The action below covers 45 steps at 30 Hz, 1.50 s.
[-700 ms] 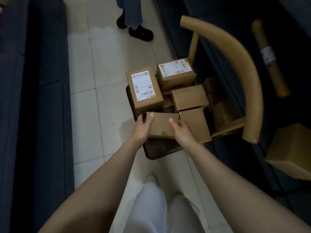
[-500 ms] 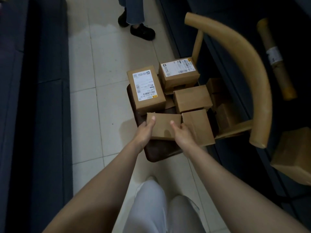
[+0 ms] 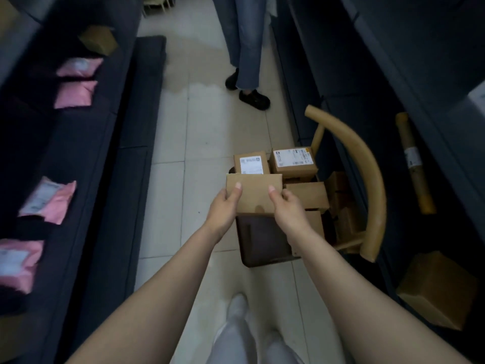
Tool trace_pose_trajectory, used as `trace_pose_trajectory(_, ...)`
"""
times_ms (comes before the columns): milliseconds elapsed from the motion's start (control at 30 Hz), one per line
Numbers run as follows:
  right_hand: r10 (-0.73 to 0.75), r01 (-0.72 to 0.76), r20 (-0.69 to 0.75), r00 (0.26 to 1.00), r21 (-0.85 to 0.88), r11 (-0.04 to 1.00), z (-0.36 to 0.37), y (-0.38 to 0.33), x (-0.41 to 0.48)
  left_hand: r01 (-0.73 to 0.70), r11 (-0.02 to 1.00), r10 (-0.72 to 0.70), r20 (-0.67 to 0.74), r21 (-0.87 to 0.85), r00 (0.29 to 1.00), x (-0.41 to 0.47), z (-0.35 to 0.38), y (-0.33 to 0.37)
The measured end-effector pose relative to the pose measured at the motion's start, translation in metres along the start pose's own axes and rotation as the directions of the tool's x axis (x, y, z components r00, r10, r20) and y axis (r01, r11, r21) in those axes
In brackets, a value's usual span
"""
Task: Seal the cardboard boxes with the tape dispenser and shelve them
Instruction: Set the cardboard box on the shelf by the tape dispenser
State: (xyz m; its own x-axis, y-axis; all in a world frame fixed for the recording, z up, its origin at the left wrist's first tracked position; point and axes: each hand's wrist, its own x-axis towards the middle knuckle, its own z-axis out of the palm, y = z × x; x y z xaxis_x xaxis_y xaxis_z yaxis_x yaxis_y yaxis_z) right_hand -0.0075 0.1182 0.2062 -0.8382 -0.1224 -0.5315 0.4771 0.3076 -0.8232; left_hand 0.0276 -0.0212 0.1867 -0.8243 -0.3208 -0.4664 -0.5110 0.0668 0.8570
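A plain brown cardboard box [image 3: 254, 191] is held up over the chair's front. My left hand [image 3: 223, 206] grips its left side with the thumb on top. My right hand [image 3: 284, 206] grips its right side the same way. Behind it on the dark chair seat [image 3: 265, 240] lie more boxes: two labelled boxes [image 3: 293, 160] at the back and plain ones [image 3: 308, 195] to the right. No tape dispenser is in sight.
The chair's curved wooden backrest [image 3: 367, 179] arcs along the right. Dark shelving [image 3: 86, 153] on the left holds pink mailers [image 3: 51, 200]. The right-hand shelving holds a paper-wrapped roll [image 3: 413, 164] and a brown box [image 3: 438, 287]. A person's legs [image 3: 248, 48] stand ahead in the aisle.
Both hands have lifted the plain box off the chair seat, up and toward me. My view has pulled back and swung up, showing the shelves on both sides.
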Motion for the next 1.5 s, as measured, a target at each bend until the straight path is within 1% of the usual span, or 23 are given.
trace_pose_trajectory(200, -0.198, 0.199, 0.03, 0.98, -0.019, 0.98, 0.001, -0.076, -0.059, -0.131, 0.991, 0.122, -0.186, -0.039, 0.975, -0.065, -0.038, 0.076)
trace_pose_trajectory(300, -0.264, 0.267, 0.044, 0.963, -0.086, 0.96, 0.009, -0.104, -0.09, -0.188, 0.981, 0.169, -0.275, -0.042, 0.946, -0.101, -0.057, 0.099)
trace_pose_trajectory(400, -0.324, 0.33, 0.071, 0.943, -0.09, 0.94, 0.02, -0.126, -0.118, -0.208, 0.978, 0.193, -0.395, 0.005, 0.898, -0.137, -0.078, 0.111)
trace_pose_trajectory(467, -0.382, 0.388, 0.089, 0.92, -0.065, 0.92, 0.03, -0.137, -0.133, -0.182, 0.981, 0.19, -0.482, 0.063, 0.855, -0.159, -0.094, 0.113)
trace_pose_trajectory(567, -0.461, 0.469, 0.138, 0.876, -0.026, 0.883, 0.055, -0.152, -0.16, -0.162, 0.986, 0.159, -0.578, 0.047, 0.801, -0.191, -0.12, 0.112)
trace_pose_trajectory(667, -0.48, 0.479, 0.233, 0.846, 0.064, 0.876, 0.088, -0.162, -0.186, -0.178, 0.983, 0.156, -0.659, 0.034, 0.735, -0.22, -0.15, 0.107)
trace_pose_trajectory(767, -0.506, 0.491, 0.329, 0.797, 0.134, 0.861, 0.123, -0.168, -0.213, -0.172, 0.985, 0.134, -0.729, 0.023, 0.671, -0.25, -0.185, 0.101)
trace_pose_trajectory(867, -0.515, 0.511, 0.43, 0.741, 0.137, 0.849, 0.163, -0.171, -0.242, -0.161, 0.987, 0.114, -0.802, 0.023, 0.587, -0.282, -0.222, 0.091)
trace_pose_trajectory(967, -0.513, 0.528, 0.514, 0.687, 0.132, 0.839, 0.205, -0.17, -0.272, -0.164, 0.986, 0.073, -0.862, -0.012, 0.502, -0.315, -0.258, 0.074)
trace_pose_trajectory(1067, -0.504, 0.54, 0.596, 0.625, 0.136, 0.831, 0.244, -0.165, -0.304, -0.124, 0.992, 0.029, -0.908, -0.025, 0.419, -0.348, -0.29, 0.055)
trace_pose_trajectory(1233, -0.449, 0.532, 0.712, 0.54, 0.124, 0.838, 0.301, -0.153, -0.35, -0.067, 0.994, -0.061, -0.944, -0.087, 0.324, -0.393, -0.334, 0.02)
trace_pose_trajectory(1367, -0.438, 0.557, 0.775, 0.455, 0.136, 0.819, 0.343, -0.14, -0.38, -0.024, 0.993, -0.108, -0.964, -0.117, 0.244, -0.422, -0.366, -0.01)
trace_pose_trajectory(1500, -0.384, 0.548, 0.826, 0.414, 0.111, 0.829, 0.375, -0.127, -0.394, 0.001, 0.989, -0.148, -0.967, -0.151, 0.208, -0.436, -0.388, -0.034)
